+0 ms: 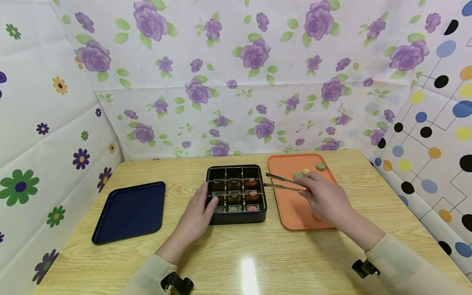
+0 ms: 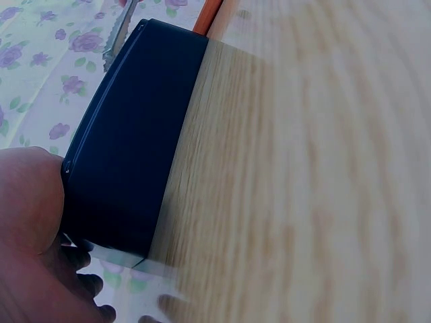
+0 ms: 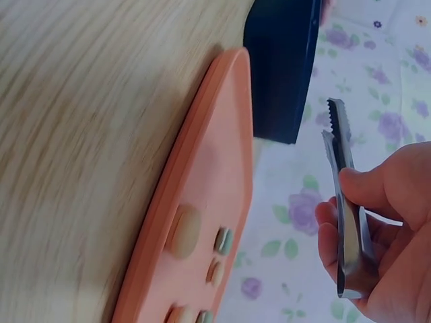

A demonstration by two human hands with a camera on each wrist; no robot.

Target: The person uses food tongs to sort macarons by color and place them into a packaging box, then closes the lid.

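Note:
My left hand (image 1: 196, 209) holds a dark compartment box (image 1: 236, 218) by its left wall, thumb over the rim and fingers along the outside. Inside, clear plastic dividers separate the cells. A green macaron (image 1: 233, 209) sits in the near middle cell, a pink macaron (image 1: 252, 208) in the near right one. Reddish shapes farther back are unclear. My right hand (image 1: 326, 196) grips metal tongs (image 3: 350, 222) above the orange tray (image 1: 291, 209). The tongs' tips are apart beside the box's right edge, with nothing between them. Green macarons (image 1: 321, 166) and yellowish macarons (image 3: 184, 232) lie on that tray.
A dark blue tray (image 1: 129, 213) lies on the left of the wooden table (image 1: 221, 254). Behind the table hangs a flowered cloth (image 1: 228, 94), with patterned cloths at both sides. My right hand and forearm hide part of the orange tray.

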